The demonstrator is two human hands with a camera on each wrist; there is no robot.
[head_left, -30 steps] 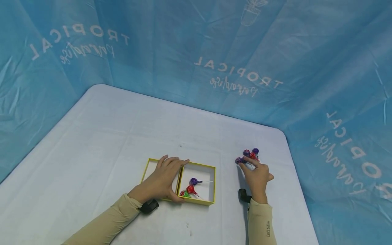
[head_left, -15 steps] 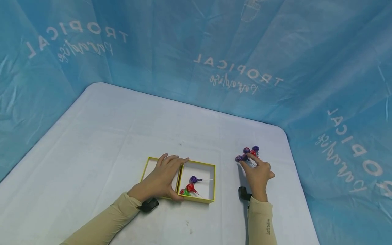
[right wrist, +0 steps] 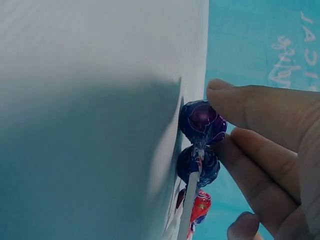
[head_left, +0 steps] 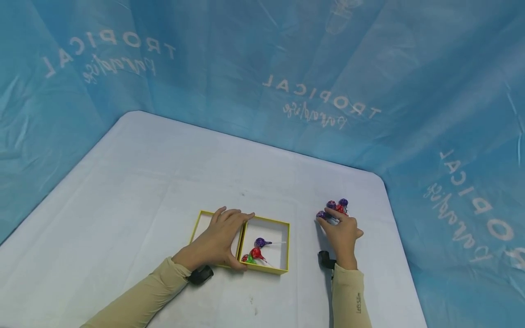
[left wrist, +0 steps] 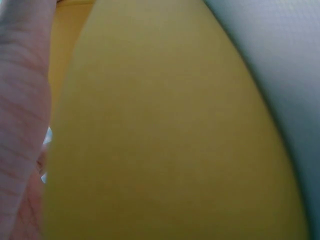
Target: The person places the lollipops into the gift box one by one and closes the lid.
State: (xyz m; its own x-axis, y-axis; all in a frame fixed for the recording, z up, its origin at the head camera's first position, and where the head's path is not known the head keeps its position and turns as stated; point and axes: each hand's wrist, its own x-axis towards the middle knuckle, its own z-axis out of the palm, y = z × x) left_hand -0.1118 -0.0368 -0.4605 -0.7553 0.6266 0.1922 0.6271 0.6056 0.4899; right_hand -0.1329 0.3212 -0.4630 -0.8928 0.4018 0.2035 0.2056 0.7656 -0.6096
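My left hand (head_left: 219, 237) lies across the left half (head_left: 201, 224) of a yellow-edged box, covering much of it. Its fingertips reach the far edge and the thumb grips the near one, beside the right half (head_left: 289, 241). In that right half are a purple lollipop (head_left: 260, 242), a red lollipop (head_left: 256, 253) and a partly hidden red-and-green one. Over at the right, my right hand (head_left: 344, 232) pinches at a purple lollipop (right wrist: 202, 120) in a small cluster, the thumb on its wrapper. Close behind it show a dark blue lollipop (right wrist: 192, 165) and a red one (right wrist: 201, 206).
A white cloth (head_left: 164, 159) covers the table. Blue printed curtains (head_left: 229, 68) hang close along its far and side edges. More lollipops (head_left: 340, 206) lie just beyond the right fingertips. Yellow box wall (left wrist: 165, 125) fills most of the left wrist view.
The right thumb and index finger first draw back slightly, uncovering a second purple lollipop, then shift left over the cluster again. The left hand and the box stay put.
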